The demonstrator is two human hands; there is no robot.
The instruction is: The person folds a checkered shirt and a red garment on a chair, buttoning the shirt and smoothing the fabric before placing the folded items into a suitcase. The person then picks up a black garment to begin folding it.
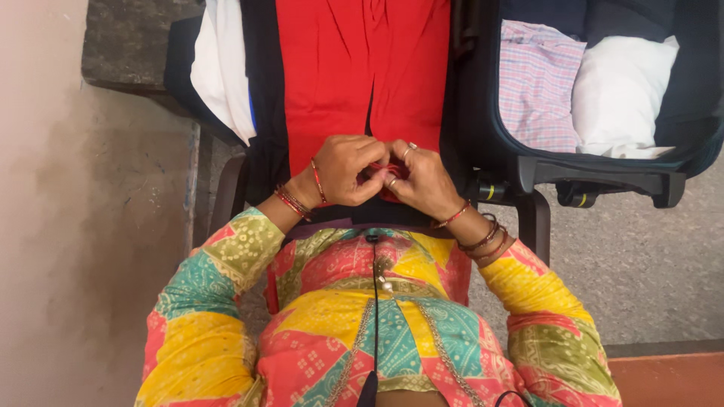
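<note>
Red garment lies lengthwise, hands pinching hem.

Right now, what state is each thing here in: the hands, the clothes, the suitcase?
Left hand: fingers pinching the red garment's near edge.
Right hand: fingers pinching the same edge.
Red cloth garment: spread flat, near edge bunched.
Dark fabric suitcase: open.
Pink checked shirt: folded, inside suitcase.
White cloth: folded, beside the shirt.

Two hands, one red garment, one suitcase
</note>
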